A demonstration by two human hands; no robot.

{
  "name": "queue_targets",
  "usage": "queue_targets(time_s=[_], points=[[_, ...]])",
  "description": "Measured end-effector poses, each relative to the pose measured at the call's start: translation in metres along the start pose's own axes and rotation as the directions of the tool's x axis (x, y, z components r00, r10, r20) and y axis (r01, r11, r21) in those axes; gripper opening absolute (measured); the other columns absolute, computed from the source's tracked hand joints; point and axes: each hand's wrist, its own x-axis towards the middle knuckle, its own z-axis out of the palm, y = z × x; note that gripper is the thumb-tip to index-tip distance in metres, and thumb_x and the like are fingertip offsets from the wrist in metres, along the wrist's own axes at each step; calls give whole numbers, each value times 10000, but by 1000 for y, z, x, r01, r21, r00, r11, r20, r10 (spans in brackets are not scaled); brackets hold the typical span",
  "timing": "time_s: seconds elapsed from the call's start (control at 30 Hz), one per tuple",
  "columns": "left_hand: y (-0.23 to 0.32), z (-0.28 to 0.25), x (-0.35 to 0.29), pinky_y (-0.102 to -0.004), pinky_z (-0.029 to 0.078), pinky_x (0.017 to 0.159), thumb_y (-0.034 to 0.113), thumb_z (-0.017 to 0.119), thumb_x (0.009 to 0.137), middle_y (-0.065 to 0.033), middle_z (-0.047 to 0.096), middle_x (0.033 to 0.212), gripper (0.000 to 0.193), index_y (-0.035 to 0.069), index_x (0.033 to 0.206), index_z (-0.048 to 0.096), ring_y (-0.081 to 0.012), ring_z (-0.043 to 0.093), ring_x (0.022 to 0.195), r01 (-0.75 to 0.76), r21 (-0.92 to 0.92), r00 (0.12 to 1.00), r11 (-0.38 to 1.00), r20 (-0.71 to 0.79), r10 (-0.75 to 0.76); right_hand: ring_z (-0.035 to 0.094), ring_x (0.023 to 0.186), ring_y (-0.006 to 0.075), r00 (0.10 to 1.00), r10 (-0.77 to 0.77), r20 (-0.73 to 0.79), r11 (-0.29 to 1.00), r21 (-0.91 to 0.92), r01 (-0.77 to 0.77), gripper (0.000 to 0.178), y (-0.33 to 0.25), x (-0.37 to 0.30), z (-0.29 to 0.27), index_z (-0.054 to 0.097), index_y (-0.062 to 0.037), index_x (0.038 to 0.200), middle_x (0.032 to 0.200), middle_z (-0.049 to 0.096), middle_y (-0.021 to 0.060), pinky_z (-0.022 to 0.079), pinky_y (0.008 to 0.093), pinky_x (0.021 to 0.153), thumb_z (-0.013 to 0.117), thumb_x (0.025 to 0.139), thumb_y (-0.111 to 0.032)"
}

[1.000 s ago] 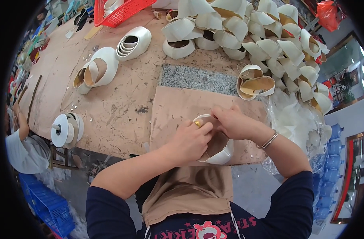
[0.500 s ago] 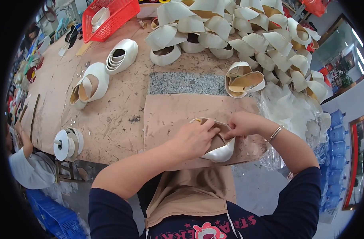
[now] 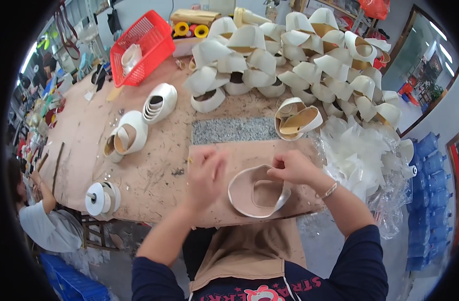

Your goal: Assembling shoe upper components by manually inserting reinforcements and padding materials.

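Observation:
A white shoe upper [image 3: 238, 186] with a beige lining stands on the brown work mat, its opening facing up. My right hand [image 3: 295, 168] is closed in a pinch at the far right part of its rim. Off to the left of the upper, my left hand [image 3: 205, 179] is raised and touches nothing I can see. Motion smears its fingers. Just beyond my right hand lies a pair of nested white uppers [image 3: 310, 122] with tan insides.
Stacked white uppers [image 3: 249, 42] fill the table's far side. Clear plastic with white pieces [image 3: 352, 150] lies at right. Two groups of nested uppers [image 3: 162, 100], a red basket [image 3: 157, 47] and white spools [image 3: 95, 198] stand left. Another person [image 3: 49, 220] sits far left.
My left hand has left the upper and moved away to the left. The upper now shows its lined inside and is turned. My right hand stays at its rim. The view has shifted.

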Motion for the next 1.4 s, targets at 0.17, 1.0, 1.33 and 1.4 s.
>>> queue_targets(time_s=[0.17, 1.0, 1.33, 1.4], points=[[97, -24, -33, -274, 483, 712, 142, 616, 898, -44, 625, 939, 206, 37, 1076, 618, -156, 605, 822, 557, -640, 820, 530, 323, -472, 622, 775, 261, 548, -607, -575, 794, -408, 451, 163, -63, -45, 34, 597, -67, 868, 895, 619, 97, 501, 312, 620, 679, 728, -55], [60, -82, -59, -223, 476, 615, 229, 675, 876, -12, 634, 829, 229, 24, 974, 643, -77, 571, 702, 503, -823, 732, 264, 243, -637, 565, 830, 244, 646, -609, -461, 790, -423, 443, 157, -155, -69, 99, 605, -96, 803, 804, 604, 52, 347, 410, 868, 609, 843, -247], [-27, -177, -66, -243, 449, 632, 360, 706, 830, -6, 602, 826, 368, 31, 978, 635, -83, 549, 731, 394, -701, 774, 595, -96, -626, 584, 838, 274, 640, -661, -391, 734, -165, 658, 59, -206, -57, 169, 611, -60, 832, 826, 603, 94, 436, 387, 781, 646, 793, -86], [-49, -209, -72, -276, 464, 698, 319, 728, 811, -36, 617, 925, 358, 33, 1002, 630, -124, 575, 815, 330, -566, 787, 756, -277, -551, 583, 826, 285, 621, -687, -377, 713, -186, 676, 56, -234, -27, 166, 602, -60, 813, 798, 594, 99, 463, 392, 721, 643, 789, -88]])
